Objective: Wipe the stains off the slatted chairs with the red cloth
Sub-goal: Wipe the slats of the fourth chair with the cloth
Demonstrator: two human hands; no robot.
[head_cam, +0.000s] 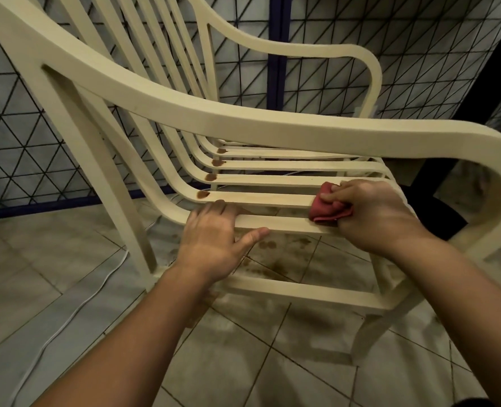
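A cream slatted chair (pixel 243 113) fills the view, seen from its side under the near armrest. Brown stains (pixel 203 194) mark several seat slats near the bend into the backrest. My right hand (pixel 372 212) grips the bunched red cloth (pixel 327 205) and presses it on the nearest seat slats toward the chair's front. My left hand (pixel 214 239) holds the nearest seat slat (pixel 287 223), fingers over its top and thumb under its edge.
Brown drips (pixel 275 259) spot the tiled floor under the seat. A white cable (pixel 76 306) runs across the floor at left. A wire mesh fence (pixel 17 136) with a blue frame stands behind the chair. Something dark (pixel 437 207) sits at right behind the armrest.
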